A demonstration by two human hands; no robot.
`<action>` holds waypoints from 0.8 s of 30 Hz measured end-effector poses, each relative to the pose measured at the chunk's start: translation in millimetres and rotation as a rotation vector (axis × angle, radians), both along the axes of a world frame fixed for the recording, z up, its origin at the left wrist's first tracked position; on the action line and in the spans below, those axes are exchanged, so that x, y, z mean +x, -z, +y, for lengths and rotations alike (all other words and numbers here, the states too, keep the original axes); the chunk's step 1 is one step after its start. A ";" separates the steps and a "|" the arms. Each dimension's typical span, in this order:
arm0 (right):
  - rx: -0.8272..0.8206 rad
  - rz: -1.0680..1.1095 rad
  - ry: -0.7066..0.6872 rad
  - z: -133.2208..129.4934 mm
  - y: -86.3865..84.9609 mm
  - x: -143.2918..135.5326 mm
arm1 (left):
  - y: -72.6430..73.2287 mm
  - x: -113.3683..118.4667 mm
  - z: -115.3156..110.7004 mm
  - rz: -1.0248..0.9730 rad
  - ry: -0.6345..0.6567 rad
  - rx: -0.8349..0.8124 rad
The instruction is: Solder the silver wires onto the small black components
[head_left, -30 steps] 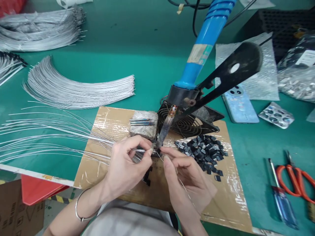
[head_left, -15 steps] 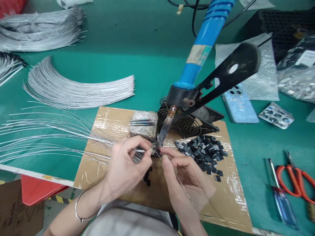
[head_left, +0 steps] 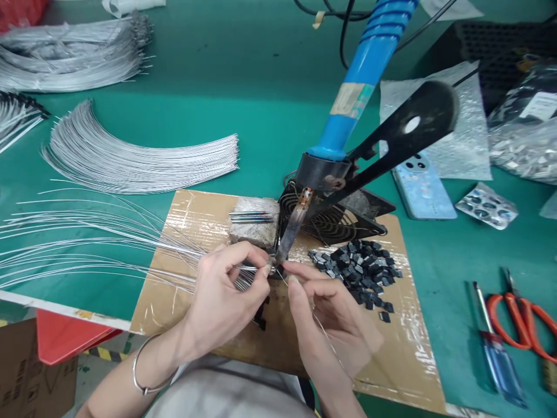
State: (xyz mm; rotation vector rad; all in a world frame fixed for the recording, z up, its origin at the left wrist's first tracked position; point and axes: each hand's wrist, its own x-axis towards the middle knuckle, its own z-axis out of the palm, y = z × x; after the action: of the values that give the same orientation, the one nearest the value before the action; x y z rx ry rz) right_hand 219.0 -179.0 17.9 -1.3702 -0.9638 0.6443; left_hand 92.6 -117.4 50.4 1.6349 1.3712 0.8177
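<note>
A blue-handled soldering iron (head_left: 359,75) is fixed in a black stand, its dark tip (head_left: 289,235) pointing down between my hands. My left hand (head_left: 228,290) pinches a thin wire left of the tip; a small piece at its fingertips is too small to make out. My right hand (head_left: 328,313) is closed on a strand of solder wire (head_left: 324,334), which trails down over the palm while its end meets the tip. White wires (head_left: 174,247) fan out leftward from beneath my left hand. Black pieces (head_left: 261,316) lie partly hidden below it.
A black fan (head_left: 335,217) stands behind the iron, beside a wrapped block (head_left: 253,232). Small black connectors (head_left: 361,270) are heaped on the cardboard (head_left: 409,342). Wire bundles (head_left: 139,159) lie left. Right are a phone (head_left: 425,188), a screwdriver (head_left: 500,354) and orange-handled pliers (head_left: 513,319).
Both hands stay almost where they were at the iron's tip. Only a very slight shift of the view shows.
</note>
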 end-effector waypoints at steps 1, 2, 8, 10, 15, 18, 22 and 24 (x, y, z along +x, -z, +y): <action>0.002 0.001 0.000 -0.1 0.3 0.2 | 0.1 -0.1 -0.2 0.001 -0.001 -0.004; 0.005 0.000 0.000 -0.2 0.7 0.4 | 0.3 -0.1 -0.4 0.003 0.000 -0.010; -0.013 -0.060 0.018 -0.3 3.8 0.8 | -0.5 0.6 -1.0 -0.002 0.010 -0.023; -0.018 -0.050 0.017 0.0 3.7 0.5 | -1.9 0.9 -0.5 0.002 0.012 -0.017; -0.003 -0.018 0.016 0.4 2.8 -0.3 | -4.8 1.3 -0.1 -0.006 0.010 -0.012; -0.025 -0.010 -0.001 -0.1 3.2 0.0 | -4.2 1.0 -1.0 -0.023 0.014 -0.025; 0.005 -0.046 -0.006 -1.1 3.5 1.0 | -2.9 0.4 -1.9 -0.005 0.010 -0.015; 0.001 -0.048 -0.003 -1.4 3.6 1.5 | -2.6 0.3 -1.9 -0.005 0.006 -0.016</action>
State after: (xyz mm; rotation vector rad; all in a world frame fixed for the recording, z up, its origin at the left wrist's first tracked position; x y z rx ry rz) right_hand 220.5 -180.4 14.4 -1.3886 -1.0042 0.6154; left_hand 92.9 -119.3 53.0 1.6228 1.3650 0.8049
